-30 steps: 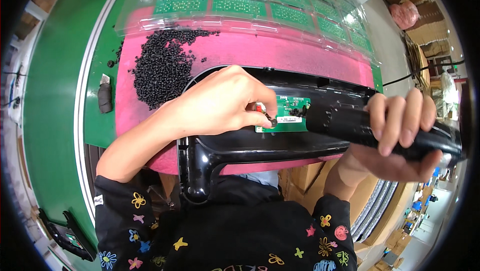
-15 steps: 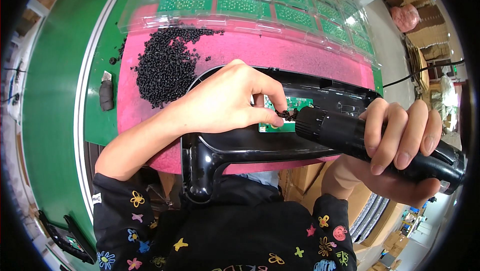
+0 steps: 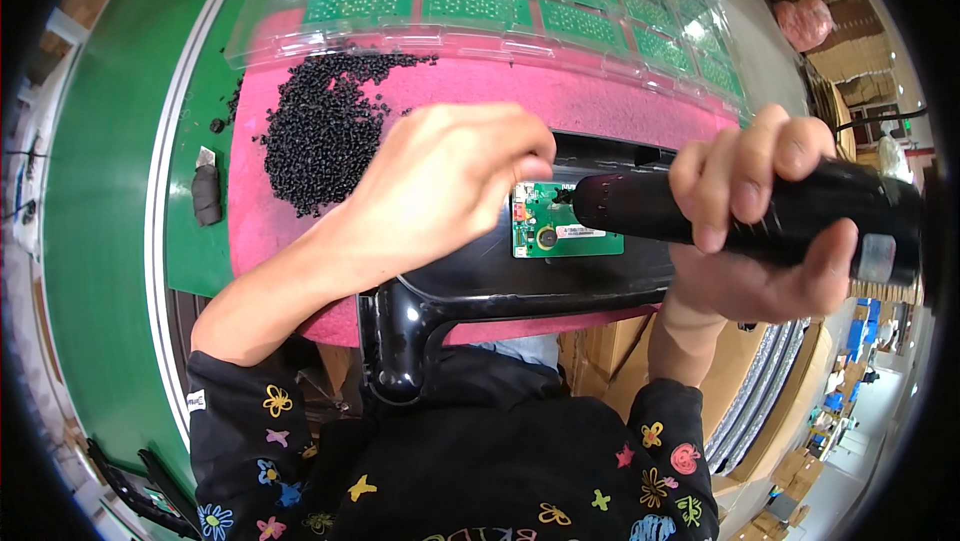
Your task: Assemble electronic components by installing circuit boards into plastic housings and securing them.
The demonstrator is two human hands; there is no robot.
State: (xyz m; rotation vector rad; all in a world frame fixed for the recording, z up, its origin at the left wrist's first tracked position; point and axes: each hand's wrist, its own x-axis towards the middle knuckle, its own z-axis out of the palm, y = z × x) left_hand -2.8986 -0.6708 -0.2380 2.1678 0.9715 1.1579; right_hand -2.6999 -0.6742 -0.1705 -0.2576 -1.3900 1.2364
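Right hand [image 3: 760, 231] wrapped tight around black electric screwdriver [image 3: 740, 211], tip at green circuit board [image 3: 560, 231]. Left hand [image 3: 440, 181] fingers pinched together just left of the tip, over the board in black plastic housing [image 3: 480, 291]; what they pinch is hidden.

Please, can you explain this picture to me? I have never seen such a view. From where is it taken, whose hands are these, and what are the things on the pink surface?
The camera sits on a person's head and looks down, so edges bend. The left hand presses on a glossy black plastic housing beside a small green circuit board. The right hand holds a black electric screwdriver, its tip at the board. On the pink mat lies a heap of small black screws. Behind are clear trays of green boards.
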